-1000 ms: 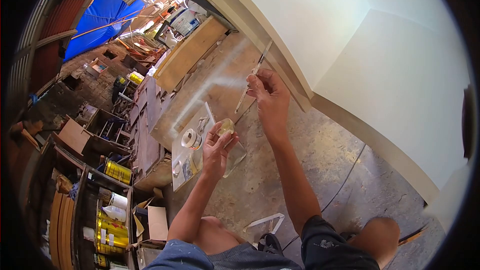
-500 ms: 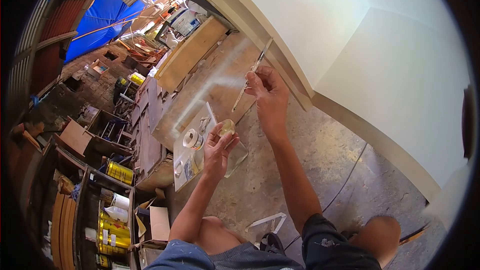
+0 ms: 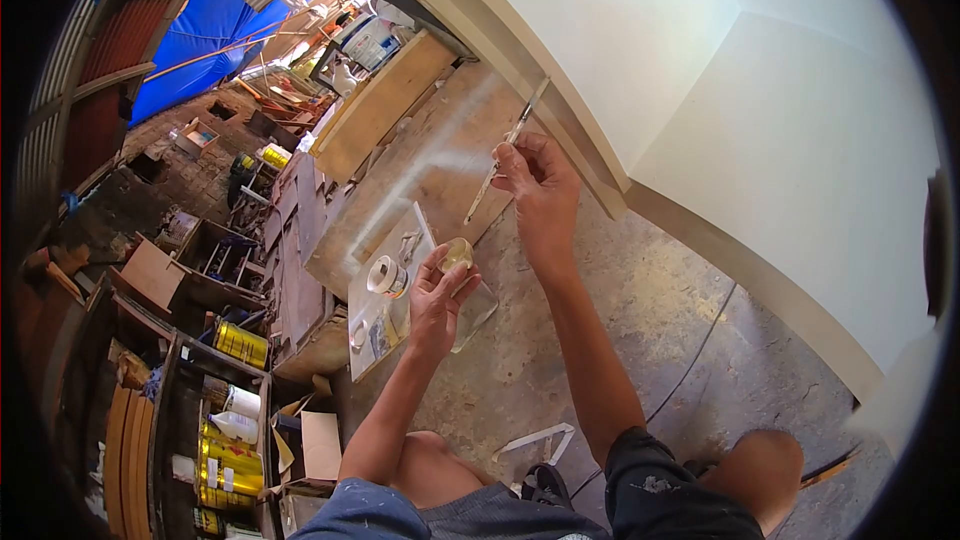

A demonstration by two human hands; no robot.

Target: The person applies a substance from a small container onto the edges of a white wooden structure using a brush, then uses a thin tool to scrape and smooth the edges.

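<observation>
Between the fingers and thumb of my right hand [image 3: 541,175] is a thin paintbrush [image 3: 522,118], its bristles up against the cream edge [image 3: 500,35] of a white panelled piece. The handle slants down to the left. Lower down, my left hand [image 3: 436,296] grips a small clear cup [image 3: 457,253] with something pale yellowish in it. Just behind that hand, an open white tub [image 3: 386,276] with a printed label stands on a pale board [image 3: 362,348].
A wooden crate-like box [image 3: 385,95] lies beyond the brown board [image 3: 400,180]. Shelving at left holds several yellow cans [image 3: 228,462]. A cable [image 3: 692,365] crosses the concrete floor [image 3: 620,285], and a white angled strip [image 3: 540,436] lies near my foot.
Hardly anything differs. The brush stays against the cream edge, and both hands keep their hold; the whole view has shifted very slightly.
</observation>
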